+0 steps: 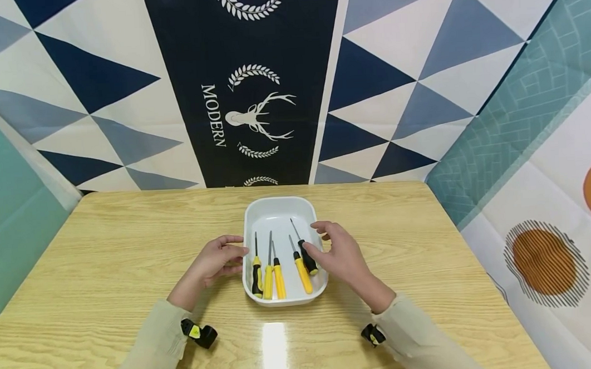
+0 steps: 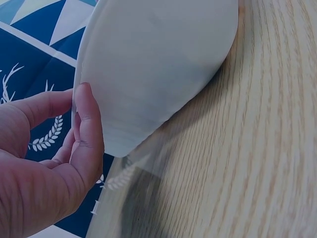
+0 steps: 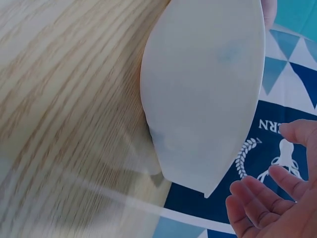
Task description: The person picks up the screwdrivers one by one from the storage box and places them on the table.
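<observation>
A white tray (image 1: 281, 207) rests on the wooden table with several screwdrivers inside. On its left lie a black-and-yellow screwdriver (image 1: 257, 278) and two yellow ones, the nearer to the middle being this yellow screwdriver (image 1: 279, 280). To the right are another yellow screwdriver (image 1: 302, 274) and a black-handled screwdriver (image 1: 308, 260). My left hand (image 1: 222, 258) pinches the tray's left rim, thumb over the edge and fingers against the outer wall (image 2: 158, 59). My right hand (image 1: 341, 254) hovers at the right rim, fingers spread; in the right wrist view its fingers stand apart from the tray.
The wooden table (image 1: 143, 242) runs back to a patterned cloth (image 1: 250, 86) with triangles and a deer print. Another cloth with brown circles (image 1: 545, 260) hangs at the right. Both wrists wear black straps with small cameras (image 1: 200, 334).
</observation>
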A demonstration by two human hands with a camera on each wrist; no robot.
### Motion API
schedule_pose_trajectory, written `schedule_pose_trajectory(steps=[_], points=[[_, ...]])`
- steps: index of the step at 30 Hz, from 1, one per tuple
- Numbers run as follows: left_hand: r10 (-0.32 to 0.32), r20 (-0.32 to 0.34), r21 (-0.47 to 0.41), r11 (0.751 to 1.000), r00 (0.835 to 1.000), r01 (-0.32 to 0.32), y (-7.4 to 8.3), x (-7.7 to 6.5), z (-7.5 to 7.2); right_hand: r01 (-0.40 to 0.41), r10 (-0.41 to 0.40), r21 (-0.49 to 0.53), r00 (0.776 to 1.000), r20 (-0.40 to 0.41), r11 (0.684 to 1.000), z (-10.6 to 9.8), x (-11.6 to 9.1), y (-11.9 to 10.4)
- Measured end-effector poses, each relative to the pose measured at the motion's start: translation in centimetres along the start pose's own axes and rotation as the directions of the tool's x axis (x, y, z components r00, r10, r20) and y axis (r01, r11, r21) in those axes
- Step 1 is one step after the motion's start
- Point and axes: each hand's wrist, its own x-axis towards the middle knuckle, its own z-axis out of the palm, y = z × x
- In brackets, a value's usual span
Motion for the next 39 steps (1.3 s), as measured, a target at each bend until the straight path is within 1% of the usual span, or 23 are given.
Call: schedule_pose_trajectory(steps=[10, 16, 22, 26, 31, 39], points=[[0.003, 0.000, -0.009, 1.000, 1.000, -0.003, 0.0, 0.0, 0.0, 0.010, -0.009, -0.009, 1.000, 0.017, 1.000, 1.0, -0.2, -0.8], [0.004, 0.002, -0.011, 1.000, 1.000, -0.004, -0.2, 0.0, -0.1, 0.020, -0.019, -0.020, 0.999, 0.043, 1.000, 1.6, -0.3, -1.2], [0.012, 0.007, -0.018, 1.000, 1.000, -0.012, -0.2, 0.0, -0.1, 0.055, -0.057, 0.035, 0.997, 0.044, 0.998, 2.0, -0.4, -1.6], [0.015, 0.008, -0.023, 1.000, 1.000, -0.014, -0.3, 0.1, -0.1, 0.080, -0.082, 0.043, 0.996, 0.047, 0.996, 2.2, -0.4, -1.9], [0.011, 0.006, -0.031, 0.999, 1.000, -0.011, -0.3, 0.2, -0.1, 0.061, -0.066, 0.074, 0.995, 0.075, 0.995, 2.5, -0.5, -2.1], [0.007, -0.006, -0.034, 0.999, 1.000, -0.008, -0.4, 0.3, 0.1, -0.028, 0.001, 0.165, 0.987, 0.161, 0.986, 2.7, -0.6, -2.5]])
